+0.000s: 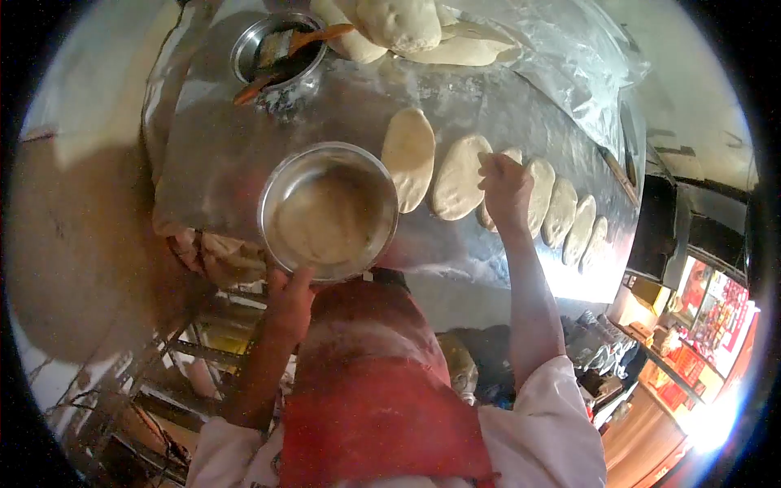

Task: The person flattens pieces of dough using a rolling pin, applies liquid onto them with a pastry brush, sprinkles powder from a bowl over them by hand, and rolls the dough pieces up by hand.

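My left hand (292, 293) grips the near rim of a round metal bowl (387, 203). A pale tan layer (325, 215) covers the bowl's bottom; its exact kind I cannot make out. Flat oval dough pieces (408, 159) lie in a row on the metal worktop, running to the right from the bowl. Over this row is my right hand (506, 189), fingers drawn together beside the second dough piece (461, 179) and partly covering the third. Whatever the fingertips hold, if anything, is hidden or too small to tell.
At the back left stands a metal bowl (237, 58) with wooden-handled brushes (281, 47). Larger lumps of dough (399, 23) lie at the back, next to clear plastic sheeting (561, 49). The worktop (220, 154) is dusted with flour in places. Racks (195, 350) stand below left.
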Demonstrator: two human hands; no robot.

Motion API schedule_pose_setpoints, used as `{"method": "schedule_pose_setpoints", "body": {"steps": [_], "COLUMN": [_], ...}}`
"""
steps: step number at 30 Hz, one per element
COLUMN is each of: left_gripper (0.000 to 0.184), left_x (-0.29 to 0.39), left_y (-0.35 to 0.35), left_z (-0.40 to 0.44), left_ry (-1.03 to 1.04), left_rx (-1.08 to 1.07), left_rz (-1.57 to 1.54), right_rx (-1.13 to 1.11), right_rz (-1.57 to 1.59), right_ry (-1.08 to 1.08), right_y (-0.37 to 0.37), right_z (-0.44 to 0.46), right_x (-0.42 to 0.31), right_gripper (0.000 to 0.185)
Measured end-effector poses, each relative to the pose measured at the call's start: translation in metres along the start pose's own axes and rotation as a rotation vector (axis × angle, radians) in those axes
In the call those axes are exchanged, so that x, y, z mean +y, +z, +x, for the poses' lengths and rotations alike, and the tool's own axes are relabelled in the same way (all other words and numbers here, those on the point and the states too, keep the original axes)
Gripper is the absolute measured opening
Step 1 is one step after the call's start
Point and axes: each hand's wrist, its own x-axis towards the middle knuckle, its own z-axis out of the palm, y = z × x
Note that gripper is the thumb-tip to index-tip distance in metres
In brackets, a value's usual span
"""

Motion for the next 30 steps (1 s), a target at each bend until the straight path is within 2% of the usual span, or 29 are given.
{"method": "schedule_pose_setpoints", "body": {"steps": [1,2,4,5,7,8,9,10,11,12,13,14,16,17,18,19,21,22,24,26,28,30], "left_gripper": [0.05,0.05,0.05,0.05,0.054,0.054,0.05,0.046,0.046,0.041,0.037,0.037,0.03,0.032,0.032,0.033,0.034,0.035,0.037,0.056,0.057,0.053], "left_x": [0.001,-0.003,-0.017,-0.016,-0.012,-0.015,-0.019,-0.024,-0.026,-0.027,-0.029,-0.035,-0.048,-0.044,-0.044,-0.045,-0.041,-0.035,-0.023,-0.014,-0.024,-0.026], "left_y": [0.004,0.006,0.008,0.011,0.026,0.036,0.047,0.058,0.069,0.079,0.087,0.091,0.099,0.101,0.107,0.115,0.126,0.13,0.137,0.137,0.127,0.125], "left_z": [0.0,0.003,0.005,0.002,-0.004,-0.006,-0.01,-0.013,-0.017,-0.021,-0.025,-0.025,-0.023,-0.023,-0.025,-0.026,-0.031,-0.034,-0.038,-0.041,-0.037,-0.032], "left_ry": [0.018,0.022,0.041,0.035,-0.068,-0.063,-0.003,0.056,0.057,0.125,0.193,0.195,0.13,0.125,0.128,0.133,0.146,0.077,0.011,-0.002,0.0,0.062], "left_rx": [-0.013,-0.015,-0.068,-0.071,-0.172,-0.18,-0.162,-0.144,-0.148,-0.193,-0.238,-0.239,-0.243,-0.29,-0.29,-0.278,-0.263,-0.202,-0.139,-0.06,-0.047,-0.064], "left_rz": [0.019,0.021,0.135,0.144,0.276,0.277,0.311,0.346,0.35,0.325,0.3,0.304,0.307,0.363,0.366,0.285,0.204,0.223,0.244,0.327,0.335,0.083], "right_rx": [-0.011,-0.008,-0.014,0.091,0.118,0.004,-0.084,-0.218,-0.277,-0.273,-0.348,-0.421,-0.394,-0.515,-0.635,-0.632,-0.225,-0.255,-0.124,-0.024,0.042,-0.014], "right_rz": [0.065,0.068,-0.054,-0.197,-0.426,-0.451,-0.503,-0.441,-0.428,-0.427,-0.475,-0.521,-0.44,-0.463,-0.483,-0.482,-0.022,0.133,0.035,-0.058,-0.016,-0.076], "right_ry": [0.104,0.102,0.178,-0.115,-0.359,-0.343,-0.598,-0.742,-0.832,-0.83,-0.736,-0.64,-0.653,-0.525,-0.396,-0.4,-0.286,-0.022,0.076,-0.001,-0.075,-0.006], "right_y": [-0.001,-0.003,-0.009,-0.006,-0.007,-0.002,-0.001,0.009,0.015,0.019,0.022,0.022,0.019,0.02,0.014,0.002,-0.033,-0.045,-0.065,-0.073,-0.072,-0.077], "right_z": [-0.005,-0.011,-0.025,-0.025,-0.044,-0.063,-0.078,-0.09,-0.102,-0.11,-0.116,-0.118,-0.117,-0.116,-0.11,-0.106,-0.087,-0.078,-0.056,-0.029,-0.009,-0.015], "right_x": [0.001,-0.002,-0.009,-0.005,-0.008,-0.023,-0.035,-0.015,-0.018,-0.02,-0.02,-0.019,0.007,0.043,0.046,0.048,-0.003,0.0,0.0,0.022,0.04,0.047], "right_gripper": [0.021,0.021,0.02,0.022,0.017,0.015,0.018,0.025,0.02,0.02,0.016,0.013,0.016,0.016,0.018,0.018,0.013,0.014,0.014,0.018,0.018,0.019]}}
